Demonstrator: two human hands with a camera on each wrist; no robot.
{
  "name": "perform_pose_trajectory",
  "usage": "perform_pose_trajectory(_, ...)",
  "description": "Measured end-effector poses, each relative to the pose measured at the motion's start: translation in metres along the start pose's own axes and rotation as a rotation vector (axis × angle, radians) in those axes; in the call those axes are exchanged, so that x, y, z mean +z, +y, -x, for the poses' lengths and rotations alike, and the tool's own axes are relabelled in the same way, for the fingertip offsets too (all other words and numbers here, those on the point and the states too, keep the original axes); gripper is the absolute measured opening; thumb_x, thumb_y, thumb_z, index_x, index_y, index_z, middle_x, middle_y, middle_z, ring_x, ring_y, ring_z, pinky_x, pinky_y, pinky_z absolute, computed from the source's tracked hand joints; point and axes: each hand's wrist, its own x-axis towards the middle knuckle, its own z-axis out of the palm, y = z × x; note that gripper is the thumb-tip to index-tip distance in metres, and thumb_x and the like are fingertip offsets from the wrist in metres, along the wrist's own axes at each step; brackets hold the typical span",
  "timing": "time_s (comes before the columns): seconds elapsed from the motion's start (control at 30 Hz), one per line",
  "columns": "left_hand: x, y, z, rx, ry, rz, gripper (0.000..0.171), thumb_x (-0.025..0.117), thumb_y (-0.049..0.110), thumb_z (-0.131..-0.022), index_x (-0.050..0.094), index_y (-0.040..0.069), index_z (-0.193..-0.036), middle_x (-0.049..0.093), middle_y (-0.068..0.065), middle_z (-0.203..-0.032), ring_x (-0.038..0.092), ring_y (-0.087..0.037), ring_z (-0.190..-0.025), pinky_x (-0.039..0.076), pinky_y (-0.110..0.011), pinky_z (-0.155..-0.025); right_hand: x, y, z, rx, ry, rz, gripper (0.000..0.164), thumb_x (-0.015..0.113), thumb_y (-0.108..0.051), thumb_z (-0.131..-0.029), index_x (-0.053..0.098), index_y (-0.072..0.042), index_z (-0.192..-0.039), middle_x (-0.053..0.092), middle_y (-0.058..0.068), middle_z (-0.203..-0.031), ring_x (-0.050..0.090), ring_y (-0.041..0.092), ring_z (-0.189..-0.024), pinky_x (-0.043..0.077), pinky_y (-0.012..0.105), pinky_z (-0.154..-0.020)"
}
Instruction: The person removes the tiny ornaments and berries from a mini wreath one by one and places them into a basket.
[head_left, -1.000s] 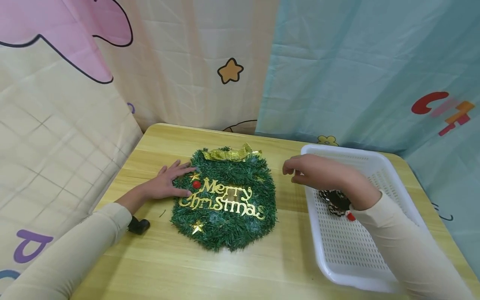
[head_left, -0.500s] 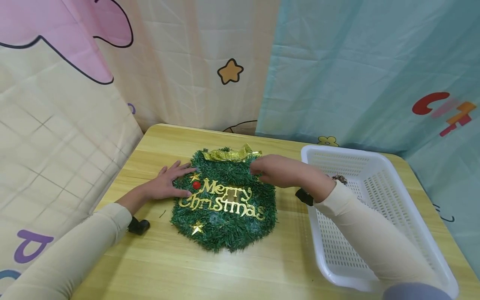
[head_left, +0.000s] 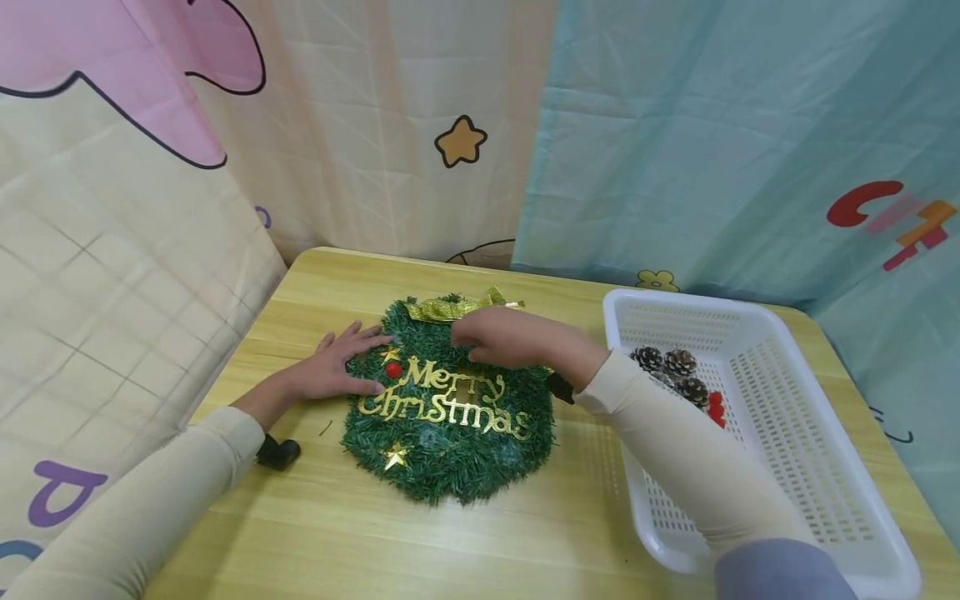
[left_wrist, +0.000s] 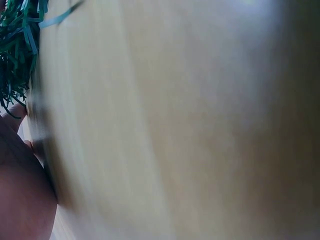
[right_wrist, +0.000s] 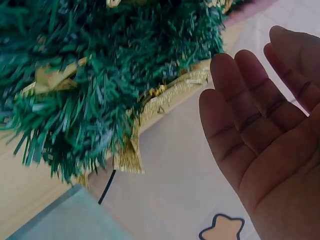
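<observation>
A green tinsel wreath [head_left: 450, 462] lies flat on the wooden table, bearing gold "Merry Christmas" lettering [head_left: 450, 400], gold stars, a red ball [head_left: 394, 369] at its left and a gold bow [head_left: 442, 310] at its top. My left hand [head_left: 333, 367] rests with spread fingers on the wreath's left edge. Above the wreath's upper part is my right hand [head_left: 506, 337], its fingers loosely bent. In the right wrist view the palm [right_wrist: 280, 155] faces the camera, with nothing visible in it. The left wrist view catches mostly bare table and a bit of the hand [left_wrist: 22, 190].
On the right stands a white plastic basket [head_left: 626, 483] holding several pine cones [head_left: 680, 362] and a red item [head_left: 716, 410]. Curtains [head_left: 675, 150] hang behind the table. A dark strap end [head_left: 279, 453] shows by my left wrist.
My right hand has moved left from the basket's edge to over the wreath's top, uncovering the pine cones. My left hand stays where it was.
</observation>
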Motion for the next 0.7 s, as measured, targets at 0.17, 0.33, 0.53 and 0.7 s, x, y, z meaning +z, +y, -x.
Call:
perform_pose_trajectory(0.17, 0.0, 0.0, -0.001, 0.0, -0.005, 0.006, 0.083, 0.073, 0.048, -0.087, 0.034, 0.023, -0.156, 0.017, -0.016, -0.164, -0.005, -0.042, -0.149, -0.01, -0.068, -0.11, 0.01, -0.004, -0.019, -0.026, -0.028, 0.02, 0.022, 0.059, -0.005, -0.099, 0.063, -0.004, -0.12, 0.066, 0.009, -0.115, 0.061, 0.019, -0.103, 0.049, 0.036, -0.093)
perform_pose_trajectory(0.33, -0.001, 0.0, -0.001, 0.001, -0.008, 0.01, 0.082, 0.073, 0.048, -0.088, 0.034, 0.023, -0.156, 0.017, -0.016, -0.164, -0.005, -0.043, -0.149, -0.009, -0.069, -0.11, 0.016, -0.009, -0.035, -0.054, -0.025, -0.004, 0.022, 0.058, -0.004, -0.099, 0.064, -0.005, -0.12, 0.066, 0.008, -0.116, 0.06, 0.018, -0.104, 0.048, 0.035, -0.093)
perform_pose_trajectory(0.53, -0.001, 0.0, 0.0, -0.003, -0.007, 0.016, 0.084, 0.074, 0.048, -0.087, 0.034, 0.022, -0.156, 0.017, -0.015, -0.164, -0.005, -0.042, -0.149, -0.01, -0.069, -0.11, 0.022, -0.015, -0.053, -0.063, -0.007, -0.01, 0.024, 0.058, -0.007, -0.099, 0.063, -0.007, -0.123, 0.066, 0.006, -0.118, 0.059, 0.016, -0.105, 0.048, 0.034, -0.094)
perform_pose_trajectory(0.7, -0.002, -0.003, 0.001, -0.01, -0.021, 0.007, 0.084, 0.072, 0.05, -0.087, 0.033, 0.024, -0.157, 0.016, -0.013, -0.164, -0.006, -0.039, -0.15, -0.01, -0.068, -0.111, 0.029, -0.017, -0.069, -0.063, -0.003, -0.013, 0.02, 0.06, -0.011, -0.1, 0.063, -0.009, -0.119, 0.065, 0.002, -0.109, 0.057, 0.013, -0.096, 0.048, 0.03, -0.085)
